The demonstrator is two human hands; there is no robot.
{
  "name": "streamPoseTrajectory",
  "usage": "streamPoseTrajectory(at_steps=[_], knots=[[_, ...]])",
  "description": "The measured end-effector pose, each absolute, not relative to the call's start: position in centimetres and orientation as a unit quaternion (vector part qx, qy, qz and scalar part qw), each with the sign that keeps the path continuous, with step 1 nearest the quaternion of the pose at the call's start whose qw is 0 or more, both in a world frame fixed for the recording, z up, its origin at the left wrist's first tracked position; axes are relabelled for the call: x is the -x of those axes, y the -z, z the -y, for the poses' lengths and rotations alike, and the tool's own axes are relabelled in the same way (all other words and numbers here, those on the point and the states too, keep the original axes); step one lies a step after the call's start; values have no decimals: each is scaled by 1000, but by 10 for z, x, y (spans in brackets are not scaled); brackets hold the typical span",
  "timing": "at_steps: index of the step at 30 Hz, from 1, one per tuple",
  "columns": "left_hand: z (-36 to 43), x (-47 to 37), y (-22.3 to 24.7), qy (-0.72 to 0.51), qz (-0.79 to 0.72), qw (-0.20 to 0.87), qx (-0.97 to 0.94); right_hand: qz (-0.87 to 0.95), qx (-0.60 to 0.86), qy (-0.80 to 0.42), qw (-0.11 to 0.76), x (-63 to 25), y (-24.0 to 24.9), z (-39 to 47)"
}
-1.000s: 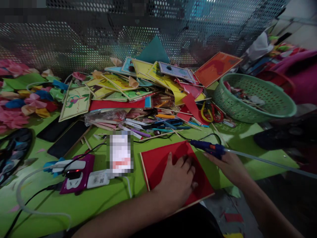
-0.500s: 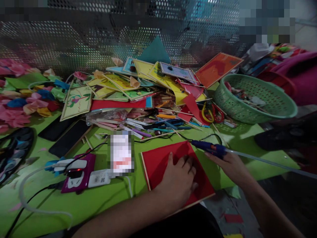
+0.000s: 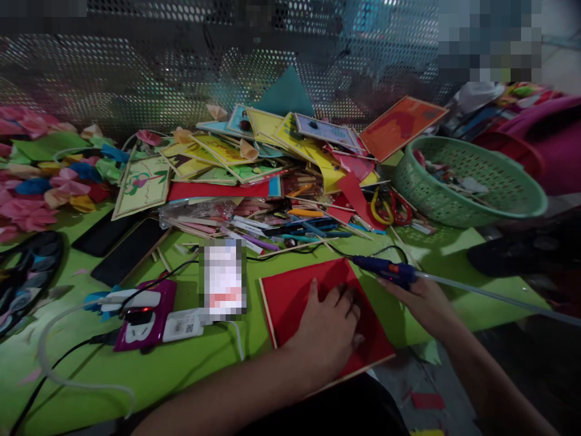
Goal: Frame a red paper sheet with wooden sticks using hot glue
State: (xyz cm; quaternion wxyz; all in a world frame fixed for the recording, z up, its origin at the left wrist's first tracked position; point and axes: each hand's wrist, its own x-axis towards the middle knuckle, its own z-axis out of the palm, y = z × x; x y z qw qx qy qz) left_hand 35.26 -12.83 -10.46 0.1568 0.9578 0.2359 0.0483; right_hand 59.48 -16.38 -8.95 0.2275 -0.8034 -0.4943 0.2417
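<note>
A square red card (image 3: 290, 290) lies at the near edge of the green table, with thin wooden strips along its left and bottom edges. Across it rests my left hand (image 3: 329, 327), palm down with the fingers spread. To the right, my right hand (image 3: 420, 300) is wrapped round a blue glue gun (image 3: 385, 269). The gun's nozzle points left, just beyond the card's top right corner, and a long clear glue stick (image 3: 490, 297) sticks out of its back end.
Behind the card lie pens (image 3: 254, 227) and a pile of framed craft cards (image 3: 222, 148). A green basket (image 3: 472, 200) stands at right, near scissors (image 3: 381, 209). At left are phones (image 3: 129, 251), a purple power strip (image 3: 157, 321) with cables, and paper flowers (image 3: 59, 175).
</note>
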Motion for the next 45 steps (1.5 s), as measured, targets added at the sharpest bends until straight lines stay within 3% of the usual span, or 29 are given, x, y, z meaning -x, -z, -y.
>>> streamPoseTrajectory(at_steps=[45], knots=[[126, -351, 100, -27, -227, 156, -961, 515, 790, -239, 232, -590, 87, 163]])
